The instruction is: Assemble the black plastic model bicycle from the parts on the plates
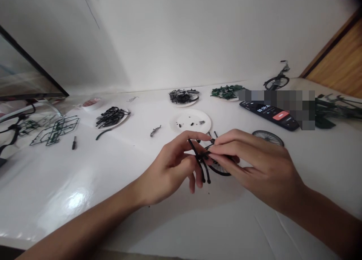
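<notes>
Between my two hands is a small black model bicycle part (203, 165), a frame or fork with two curved prongs pointing down. My left hand (178, 162) holds it, fingers curled around its left side. The thumb and fingers of my right hand (251, 158) pinch the piece from the right; their tips cover the spot where they meet it. Below and behind the fingers shows a spoked model wheel (222, 170), partly hidden; whether it is joined to the held part I cannot tell. Another spoked wheel (268, 138) lies on the table just behind my right hand.
A paper plate (175, 120) with tiny parts stands behind my hands. Farther back are piles of black parts (183, 97) and green parts (224, 91). On the right are a phone (268, 115) and a model bicycle (277, 81); on the left, green sprues (56, 132) and a screwdriver (74, 143).
</notes>
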Tool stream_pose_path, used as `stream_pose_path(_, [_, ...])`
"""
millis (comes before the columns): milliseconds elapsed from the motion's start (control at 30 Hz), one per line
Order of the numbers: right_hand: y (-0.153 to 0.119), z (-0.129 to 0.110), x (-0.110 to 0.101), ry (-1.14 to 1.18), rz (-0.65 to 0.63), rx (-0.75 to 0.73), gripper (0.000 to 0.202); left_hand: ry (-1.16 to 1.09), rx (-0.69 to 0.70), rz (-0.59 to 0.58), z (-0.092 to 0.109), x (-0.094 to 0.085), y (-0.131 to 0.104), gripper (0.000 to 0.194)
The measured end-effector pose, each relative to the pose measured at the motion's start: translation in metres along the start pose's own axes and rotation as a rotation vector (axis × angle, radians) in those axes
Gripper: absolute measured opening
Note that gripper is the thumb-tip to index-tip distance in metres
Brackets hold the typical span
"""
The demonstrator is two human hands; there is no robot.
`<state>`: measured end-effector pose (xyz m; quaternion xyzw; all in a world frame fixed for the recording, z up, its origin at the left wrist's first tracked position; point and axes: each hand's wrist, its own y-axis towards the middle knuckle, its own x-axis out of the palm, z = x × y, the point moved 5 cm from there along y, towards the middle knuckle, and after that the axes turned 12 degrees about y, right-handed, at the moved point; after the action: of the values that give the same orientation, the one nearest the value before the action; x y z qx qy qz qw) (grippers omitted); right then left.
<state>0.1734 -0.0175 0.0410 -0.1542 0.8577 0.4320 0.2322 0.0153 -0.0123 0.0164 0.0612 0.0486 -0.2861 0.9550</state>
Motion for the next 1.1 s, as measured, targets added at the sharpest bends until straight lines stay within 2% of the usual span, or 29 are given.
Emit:
stream_pose_path(167, [0.002,-0.001,-0.004,-0.024,0.049,-0.006,0.013,-0.033,0.073,-0.044,0.001,-0.002,0.002,0.032])
stream_pose_path(433, [0.001,0.002,-0.003,0.028,0.046,0.022,0.014,0.053,0.021,0.013,-0.004,-0.01,0.007,0.024])
stream_pose_path(567, [0.003,0.007,-0.003,0.107,0.042,0.081,0.012,0.136,0.028,0.09,-0.005,-0.019,0.008,0.017])
stream_pose_path(667, [0.004,0.01,-0.007,0.156,0.1,0.131,0.014,0.088,0.07,0.146,-0.001,-0.026,0.008,0.012])
stream_pose_path(733, [0.003,0.009,-0.009,0.191,0.134,0.139,0.016,0.028,0.083,0.137,0.002,-0.028,0.009,0.01])
stream_pose_path(900, [0.004,-0.001,-0.012,0.206,0.134,0.045,0.018,-0.043,0.134,0.052,0.006,-0.026,0.009,0.008])
stream_pose_path(1000, [0.006,-0.007,-0.011,0.182,0.076,-0.037,0.02,-0.017,0.19,0.076,0.009,-0.026,0.009,0.007])
stream_pose_path(1100, [0.007,-0.008,-0.01,0.194,0.058,-0.054,0.022,-0.04,0.193,0.096,0.009,-0.027,0.008,0.009])
